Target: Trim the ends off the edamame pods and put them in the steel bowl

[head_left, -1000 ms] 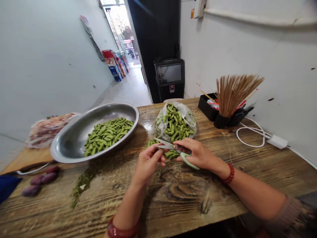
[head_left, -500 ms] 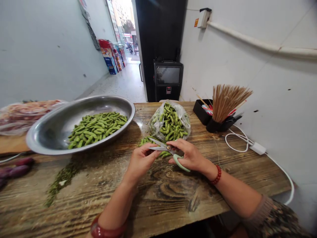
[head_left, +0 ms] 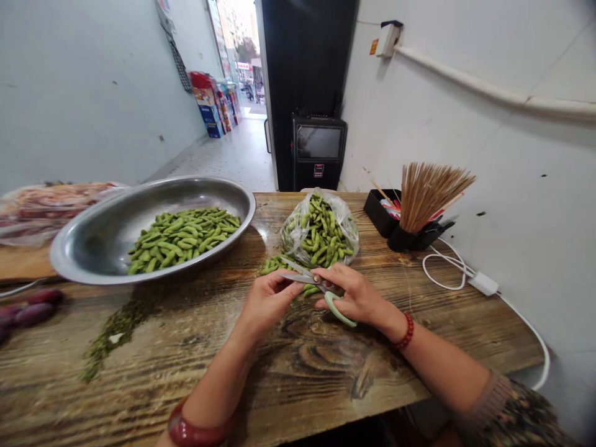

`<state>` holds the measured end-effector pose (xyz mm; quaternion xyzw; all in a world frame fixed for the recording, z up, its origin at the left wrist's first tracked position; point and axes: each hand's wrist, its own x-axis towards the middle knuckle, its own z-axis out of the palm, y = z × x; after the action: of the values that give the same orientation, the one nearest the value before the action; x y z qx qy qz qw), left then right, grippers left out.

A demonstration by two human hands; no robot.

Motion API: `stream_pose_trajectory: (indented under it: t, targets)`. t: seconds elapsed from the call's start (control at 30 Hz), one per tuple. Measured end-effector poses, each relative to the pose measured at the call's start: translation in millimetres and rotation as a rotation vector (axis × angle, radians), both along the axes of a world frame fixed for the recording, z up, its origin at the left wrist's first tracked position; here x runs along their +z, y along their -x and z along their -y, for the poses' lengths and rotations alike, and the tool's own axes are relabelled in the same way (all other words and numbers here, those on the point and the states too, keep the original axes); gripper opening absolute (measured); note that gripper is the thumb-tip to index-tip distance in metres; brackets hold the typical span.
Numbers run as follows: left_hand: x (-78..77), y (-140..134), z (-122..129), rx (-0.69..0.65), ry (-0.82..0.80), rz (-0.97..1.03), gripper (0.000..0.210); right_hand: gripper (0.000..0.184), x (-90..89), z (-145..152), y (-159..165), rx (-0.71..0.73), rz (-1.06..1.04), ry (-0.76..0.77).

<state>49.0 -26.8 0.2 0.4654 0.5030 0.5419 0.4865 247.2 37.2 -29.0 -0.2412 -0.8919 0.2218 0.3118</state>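
My right hand (head_left: 356, 295) grips a pair of scissors (head_left: 336, 307) by its pale green handles, the blades a little apart and pointing left. The blade tips reach my left hand (head_left: 266, 305), whose thumb and fingers are pinched together; whatever is between them is hidden. Just beyond both hands, a clear plastic bag (head_left: 347, 218) stands open, full of green soybean pods (head_left: 321, 233). Loose pods (head_left: 278, 264) lie on the table in front of it. To the left, a wide steel basin (head_left: 93, 251) holds a heap of green pods (head_left: 186, 236).
Trimmings (head_left: 114, 332) lie on the wooden table (head_left: 195, 372) below the basin. Purple onions (head_left: 35, 313) and a bag of raw meat (head_left: 56, 208) are at far left. On the right stand a black holder (head_left: 401, 238) with wooden skewers (head_left: 431, 192) and a white cord (head_left: 524, 316).
The camera view has shifted slightly. Both hands and the scissors stay in nearly the same position, with the blades still at my left fingertips.
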Motion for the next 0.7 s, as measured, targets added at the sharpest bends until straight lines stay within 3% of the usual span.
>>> stream_pose_trajectory:
  t: [0.3, 0.43, 0.53, 0.7]
  targets:
    - [-4.4, 4, -3, 0.019, 0.034, 0.015, 0.018, 0.052, 1.5, 0, -1, -0.016, 0.027, 0.037]
    - [-6.4, 9, -4, 0.096, 0.067, 0.221, 0.024, 0.05, -5.4, -5, 0, -0.095, -0.081, 0.089]
    - [-3.7, 13, -3, 0.083, 0.087, 0.427, 0.028, 0.052, -9.8, -9, 2, -0.151, -0.131, 0.119]
    - [-1.8, 17, -4, 0.07, 0.095, 0.612, 0.028, 0.063, -8.6, -5, 2, -0.056, -0.108, 0.094]
